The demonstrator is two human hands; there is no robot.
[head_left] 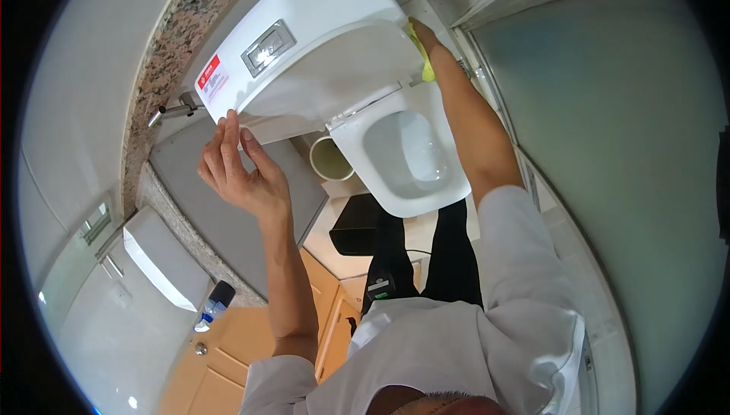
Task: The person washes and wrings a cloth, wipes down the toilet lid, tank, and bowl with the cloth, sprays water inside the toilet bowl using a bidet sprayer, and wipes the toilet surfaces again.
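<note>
My left hand (243, 168) is raised at the left corner of the white toilet tank (319, 4), fingers apart and nothing in them, fingertips near the tank's lower edge. A yellow-green cloth (426, 65) is in my right hand (427, 37), down at the right side of the tank; part of this hand is hidden. Between my arms is the toilet bowl (411, 156), its inside visible. A silver flush button (268, 47) and a red and white label (210, 80) are on the tank.
A round pale bin (331, 159) stands left of the bowl, with a black bin (354, 226) below it. A glass panel (608, 133) runs along the right. A granite ledge (163, 50), a metal fitting (176, 111) and a grey panel (228, 187) are at the left.
</note>
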